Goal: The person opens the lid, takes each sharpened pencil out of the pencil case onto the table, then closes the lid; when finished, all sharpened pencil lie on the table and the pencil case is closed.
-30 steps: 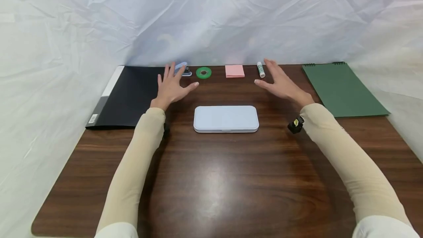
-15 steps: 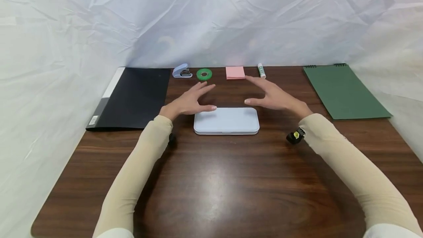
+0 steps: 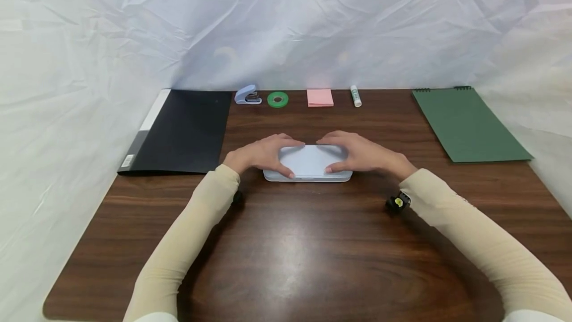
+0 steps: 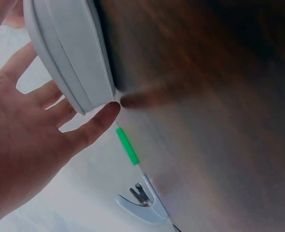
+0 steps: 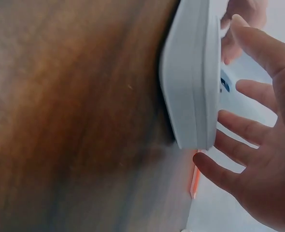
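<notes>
A flat white pencil case point(image 3: 310, 159), its lid down, lies on the brown table in the head view. My left hand point(image 3: 261, 154) is over its left part and my right hand point(image 3: 364, 154) over its right part. Both thumbs are near the front edge, with the fingers toward the back edge. In the left wrist view, the fingers of that hand point(image 4: 26, 140) spread around the end of the case point(image 4: 67, 48). The right wrist view has the thumb apart from the lid and extended fingers beside the case point(image 5: 188, 82). Firm contact cannot be made out for either hand.
Along the back edge are a light blue stapler point(image 3: 247, 95), a green tape roll point(image 3: 277, 99), pink sticky notes point(image 3: 320, 97) and a glue stick point(image 3: 355, 96). A black folder point(image 3: 183, 130) lies left, a green spiral notebook point(image 3: 471, 125) right. White sheeting hangs behind.
Both hands have come back from near the stapler and glue stick, moved inward and lowered over the pencil case. The pencil case has not visibly moved.
</notes>
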Available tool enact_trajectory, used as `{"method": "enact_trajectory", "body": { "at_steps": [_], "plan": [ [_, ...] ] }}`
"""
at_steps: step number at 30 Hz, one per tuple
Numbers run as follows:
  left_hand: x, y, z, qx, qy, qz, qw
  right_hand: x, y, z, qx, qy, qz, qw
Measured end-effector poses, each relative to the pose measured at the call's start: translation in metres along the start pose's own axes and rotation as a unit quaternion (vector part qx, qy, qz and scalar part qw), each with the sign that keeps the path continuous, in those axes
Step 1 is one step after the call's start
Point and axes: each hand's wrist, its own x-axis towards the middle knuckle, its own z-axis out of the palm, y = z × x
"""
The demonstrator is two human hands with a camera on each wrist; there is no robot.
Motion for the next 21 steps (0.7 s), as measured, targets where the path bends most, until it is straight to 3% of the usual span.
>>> {"method": "enact_trajectory", "body": {
  "at_steps": [5, 14, 21],
  "plan": [
    [0.0, 0.006, 0.004, 0.017, -0.011, 0.002, 0.9998, -0.002, -0.005, 0.006, -0.017, -0.012, -0.005, 1.0],
    [-0.001, 0.014, 0.006, 0.059, -0.024, -0.009, 0.9979, -0.005, -0.013, 0.01, -0.07, -0.031, 0.025, 0.997],
    [-0.001, 0.017, 0.009, 0.086, -0.014, -0.012, 0.9961, -0.004, -0.012, 0.011, -0.099, -0.021, 0.014, 0.995]
  ]
}}
